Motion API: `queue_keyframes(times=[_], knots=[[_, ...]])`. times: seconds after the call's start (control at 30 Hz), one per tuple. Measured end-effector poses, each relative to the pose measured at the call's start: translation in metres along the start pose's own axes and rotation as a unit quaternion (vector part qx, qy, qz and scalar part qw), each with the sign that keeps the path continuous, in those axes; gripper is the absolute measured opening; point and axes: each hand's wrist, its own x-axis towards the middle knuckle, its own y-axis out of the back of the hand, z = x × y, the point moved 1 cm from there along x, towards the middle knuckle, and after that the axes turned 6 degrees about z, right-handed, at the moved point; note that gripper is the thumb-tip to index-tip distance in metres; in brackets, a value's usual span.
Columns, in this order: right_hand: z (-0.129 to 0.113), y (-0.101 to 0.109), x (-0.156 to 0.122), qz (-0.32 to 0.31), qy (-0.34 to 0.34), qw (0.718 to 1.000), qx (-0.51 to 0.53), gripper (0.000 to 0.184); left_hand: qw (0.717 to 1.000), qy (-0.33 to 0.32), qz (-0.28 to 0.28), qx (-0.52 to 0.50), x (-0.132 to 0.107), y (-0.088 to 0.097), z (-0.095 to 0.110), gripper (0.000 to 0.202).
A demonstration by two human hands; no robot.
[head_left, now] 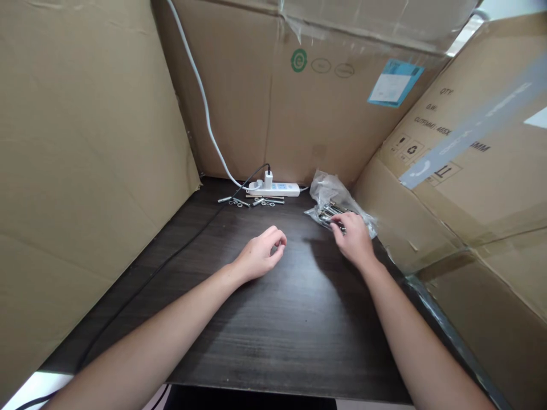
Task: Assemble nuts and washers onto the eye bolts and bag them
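My left hand [260, 255] rests on the dark wooden table [273, 330], its fingers curled in a pinch on a small washer-like ring near the fingertips. My right hand [354, 238] reaches to the right onto a clear plastic bag of metal bolts [331, 196]; its fingers are closed around bolts at the bag's opening. Loose bolts and washers [252, 201] lie in a row at the back of the table, apart from both hands.
Cardboard walls stand on the left [85, 159], back [273, 97] and right [470, 188]. A white power strip [276, 189] with a plugged charger lies at the back; its white cable climbs the back wall, and a black cable [171, 256] crosses the left side of the table.
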Motion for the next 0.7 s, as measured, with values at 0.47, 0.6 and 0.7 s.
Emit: queue_keyframes(times=[0.47, 0.6, 0.7], knots=[[0.096, -0.015, 0.024, -0.044, -0.095, 0.988, -0.115, 0.023, 0.998, 0.030, -0.045, 0.010, 0.000, 0.004, 0.000, 0.011], [0.095, -0.015, 0.020, -0.045, -0.100, 0.989, -0.097, 0.025, 0.998, 0.029, -0.048, 0.013, 0.000, 0.003, -0.001, 0.012], [0.088, -0.009, 0.021, -0.024, -0.100, 0.992, -0.079, 0.027, 0.998, 0.037, -0.047, 0.015, 0.000, 0.003, -0.002, 0.012]])
